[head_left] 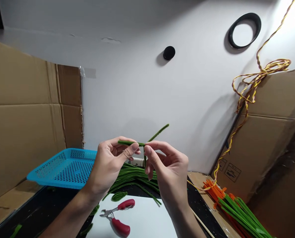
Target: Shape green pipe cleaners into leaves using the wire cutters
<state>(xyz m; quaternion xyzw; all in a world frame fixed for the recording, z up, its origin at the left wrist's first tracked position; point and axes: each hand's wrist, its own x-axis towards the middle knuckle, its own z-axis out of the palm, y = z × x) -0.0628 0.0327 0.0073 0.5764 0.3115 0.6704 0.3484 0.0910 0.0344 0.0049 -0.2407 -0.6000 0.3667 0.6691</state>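
Note:
Between my two hands is a dark green pipe cleaner (159, 132), bent so that one end sticks up to the right and a short piece points down. My left hand (115, 157) pinches its left part between thumb and forefinger. Close beside it, my right hand (165, 162) grips the pipe cleaner near the bend with thumb and forefinger. Below them on a white sheet (147, 216) lie red-handled nippers (119, 216), jaws to the left. A looped green pipe-cleaner leaf (119, 196) rests just above the nippers.
Behind my hands lies a bundle of green pipe cleaners (134, 177). A blue perforated basket (63, 168) stands left. Orange pipe cleaners (213, 190) and bright green ones (243, 215) lie right. Cardboard walls (20, 86) flank the space, and a twisted yellow cord (233, 135) hangs at right.

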